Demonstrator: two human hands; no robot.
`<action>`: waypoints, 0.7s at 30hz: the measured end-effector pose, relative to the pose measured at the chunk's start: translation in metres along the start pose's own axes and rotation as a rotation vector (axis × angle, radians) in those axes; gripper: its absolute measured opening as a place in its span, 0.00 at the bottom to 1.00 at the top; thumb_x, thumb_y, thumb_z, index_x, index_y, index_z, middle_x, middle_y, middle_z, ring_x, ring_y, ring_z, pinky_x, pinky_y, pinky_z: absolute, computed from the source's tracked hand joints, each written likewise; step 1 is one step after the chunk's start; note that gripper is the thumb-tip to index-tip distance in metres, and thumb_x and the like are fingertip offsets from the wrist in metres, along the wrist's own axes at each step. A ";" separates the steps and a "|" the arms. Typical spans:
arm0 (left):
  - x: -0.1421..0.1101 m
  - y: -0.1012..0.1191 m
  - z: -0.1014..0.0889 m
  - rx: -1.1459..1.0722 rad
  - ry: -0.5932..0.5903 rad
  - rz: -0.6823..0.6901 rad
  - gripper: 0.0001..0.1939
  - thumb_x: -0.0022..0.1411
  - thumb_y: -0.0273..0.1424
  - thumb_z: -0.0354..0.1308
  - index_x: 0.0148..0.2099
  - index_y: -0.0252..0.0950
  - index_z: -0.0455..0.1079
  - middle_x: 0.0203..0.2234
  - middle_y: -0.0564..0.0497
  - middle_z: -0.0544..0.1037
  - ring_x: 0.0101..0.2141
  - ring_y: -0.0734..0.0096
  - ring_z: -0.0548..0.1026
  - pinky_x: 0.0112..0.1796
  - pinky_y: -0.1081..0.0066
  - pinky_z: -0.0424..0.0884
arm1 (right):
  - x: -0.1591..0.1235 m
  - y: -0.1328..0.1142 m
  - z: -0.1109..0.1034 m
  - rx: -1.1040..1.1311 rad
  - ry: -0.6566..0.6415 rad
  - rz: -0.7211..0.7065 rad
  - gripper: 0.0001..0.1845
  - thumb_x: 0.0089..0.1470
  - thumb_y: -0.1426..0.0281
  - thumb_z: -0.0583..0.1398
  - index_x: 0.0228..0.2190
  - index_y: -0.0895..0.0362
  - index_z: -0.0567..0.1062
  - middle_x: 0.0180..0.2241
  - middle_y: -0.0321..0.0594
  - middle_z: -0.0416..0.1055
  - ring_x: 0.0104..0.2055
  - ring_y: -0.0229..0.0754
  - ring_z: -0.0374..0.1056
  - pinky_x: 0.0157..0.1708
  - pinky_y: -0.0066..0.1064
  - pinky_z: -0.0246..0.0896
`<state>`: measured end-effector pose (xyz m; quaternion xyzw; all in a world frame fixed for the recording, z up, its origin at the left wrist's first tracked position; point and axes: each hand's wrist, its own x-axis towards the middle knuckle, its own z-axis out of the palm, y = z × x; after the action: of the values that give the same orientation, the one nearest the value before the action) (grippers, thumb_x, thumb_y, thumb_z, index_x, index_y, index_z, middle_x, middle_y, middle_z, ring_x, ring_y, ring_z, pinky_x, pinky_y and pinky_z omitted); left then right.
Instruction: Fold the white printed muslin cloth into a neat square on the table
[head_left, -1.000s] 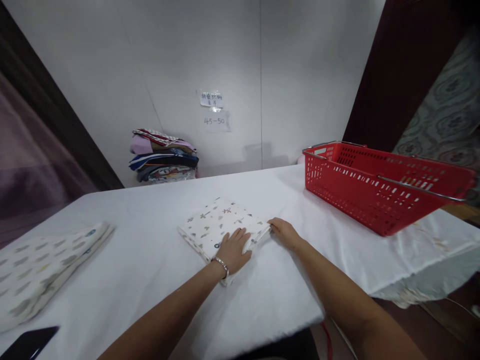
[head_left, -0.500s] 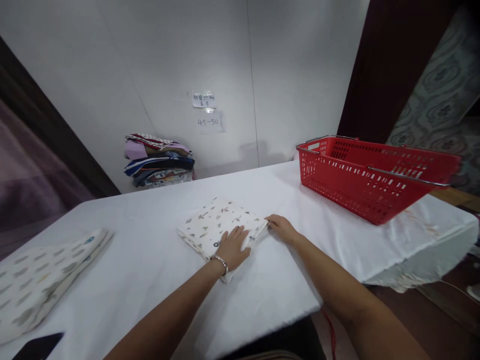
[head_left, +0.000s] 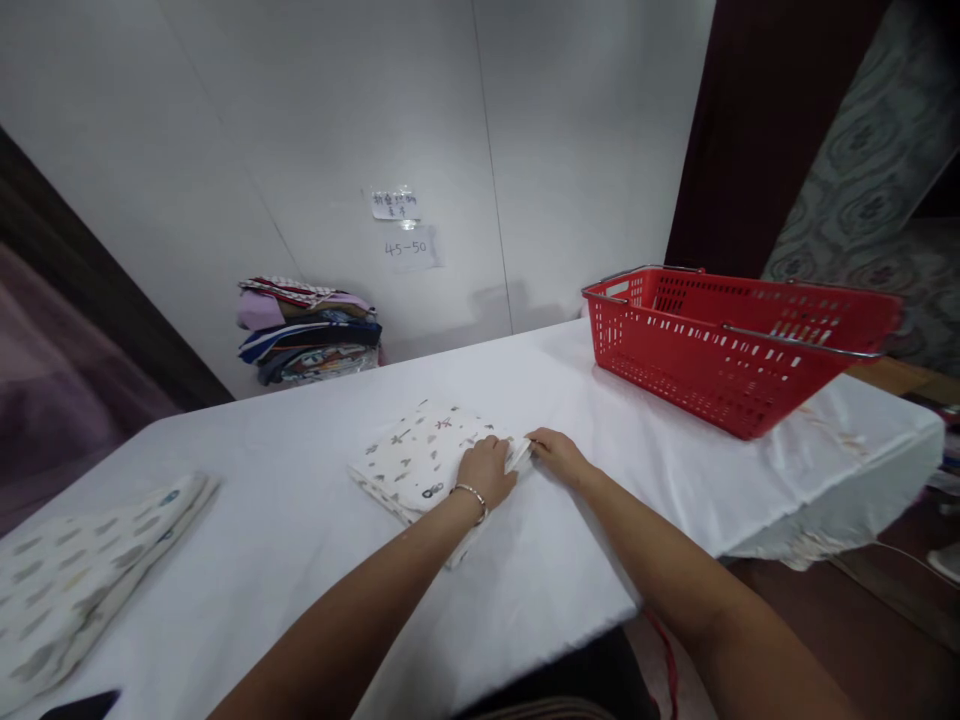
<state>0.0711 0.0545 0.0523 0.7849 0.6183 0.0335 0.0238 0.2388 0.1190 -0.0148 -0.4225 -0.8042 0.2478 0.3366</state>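
A folded white cloth (head_left: 409, 450) printed with small leaves and animals lies on the white-covered table in front of me. My left hand (head_left: 489, 472), with a bracelet at the wrist, bends its fingers over the cloth's right edge, the thumb on the near side. My right hand (head_left: 556, 456) pinches the right corner of the same cloth, close beside the left fingertips. Part of the cloth's near edge is hidden under my left hand and forearm.
Another folded patterned cloth (head_left: 97, 570) lies at the left, with a dark flat object (head_left: 82, 706) below it. A red basket (head_left: 690, 365) stands at the right of the table (head_left: 300, 560). Stacked folded clothes (head_left: 309, 330) sit by the wall, near paper signs (head_left: 411, 247).
My left hand has slid right across the cloth from its near part to its right edge, fingers now bent. My right hand keeps its pinch on the corner. The view has shifted slightly.
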 end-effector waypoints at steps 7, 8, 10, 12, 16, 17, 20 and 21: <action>0.024 -0.009 -0.002 -0.084 -0.034 -0.092 0.14 0.59 0.36 0.45 0.37 0.39 0.70 0.36 0.48 0.74 0.38 0.66 0.70 0.37 0.70 0.64 | 0.001 -0.002 -0.001 -0.037 -0.006 0.005 0.13 0.53 0.72 0.51 0.38 0.54 0.73 0.36 0.38 0.71 0.39 0.40 0.65 0.39 0.30 0.56; 0.025 -0.010 -0.002 -0.083 -0.034 -0.096 0.14 0.59 0.36 0.44 0.36 0.38 0.70 0.35 0.48 0.74 0.37 0.66 0.70 0.36 0.70 0.64 | 0.001 -0.002 -0.001 -0.036 -0.007 0.004 0.13 0.53 0.72 0.51 0.38 0.54 0.73 0.36 0.38 0.71 0.39 0.40 0.65 0.39 0.30 0.56; 0.024 -0.011 0.000 -0.082 -0.021 -0.099 0.14 0.59 0.36 0.44 0.35 0.38 0.70 0.35 0.48 0.74 0.37 0.66 0.70 0.35 0.70 0.64 | 0.001 -0.002 -0.001 -0.030 -0.009 -0.006 0.13 0.52 0.72 0.52 0.38 0.53 0.73 0.36 0.37 0.71 0.39 0.40 0.64 0.39 0.30 0.56; 0.022 -0.011 0.002 -0.081 -0.004 -0.096 0.15 0.60 0.37 0.44 0.36 0.38 0.70 0.36 0.47 0.73 0.38 0.65 0.70 0.37 0.69 0.64 | 0.000 -0.001 -0.001 -0.024 -0.007 -0.018 0.14 0.52 0.72 0.53 0.39 0.52 0.73 0.36 0.37 0.71 0.38 0.40 0.64 0.38 0.29 0.56; 0.014 -0.009 0.008 -0.094 0.038 -0.062 0.16 0.57 0.41 0.48 0.40 0.39 0.69 0.38 0.48 0.72 0.41 0.63 0.68 0.40 0.68 0.64 | -0.001 0.000 -0.001 -0.033 -0.005 -0.021 0.14 0.50 0.70 0.54 0.40 0.52 0.73 0.34 0.36 0.71 0.35 0.38 0.64 0.35 0.28 0.56; 0.012 -0.008 0.009 -0.088 0.042 -0.050 0.17 0.55 0.43 0.50 0.42 0.39 0.68 0.39 0.48 0.71 0.41 0.63 0.67 0.40 0.67 0.63 | -0.001 0.000 0.000 -0.036 -0.007 -0.021 0.14 0.50 0.70 0.54 0.40 0.52 0.73 0.34 0.36 0.71 0.35 0.38 0.64 0.34 0.28 0.56; 0.008 -0.005 0.008 -0.036 0.022 -0.035 0.20 0.52 0.42 0.53 0.46 0.39 0.65 0.41 0.48 0.69 0.44 0.61 0.66 0.42 0.66 0.63 | 0.000 0.000 0.001 -0.040 -0.007 -0.016 0.14 0.51 0.71 0.54 0.39 0.52 0.73 0.35 0.36 0.71 0.37 0.39 0.64 0.36 0.28 0.56; 0.007 -0.004 0.008 -0.018 0.009 -0.038 0.19 0.53 0.40 0.53 0.46 0.39 0.65 0.42 0.48 0.69 0.44 0.61 0.66 0.42 0.66 0.63 | 0.000 0.000 0.001 -0.039 -0.003 -0.007 0.14 0.51 0.72 0.53 0.39 0.52 0.73 0.35 0.36 0.71 0.38 0.39 0.65 0.37 0.28 0.56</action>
<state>0.0694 0.0627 0.0444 0.7724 0.6331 0.0421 0.0288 0.2380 0.1188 -0.0153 -0.4259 -0.8109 0.2315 0.3277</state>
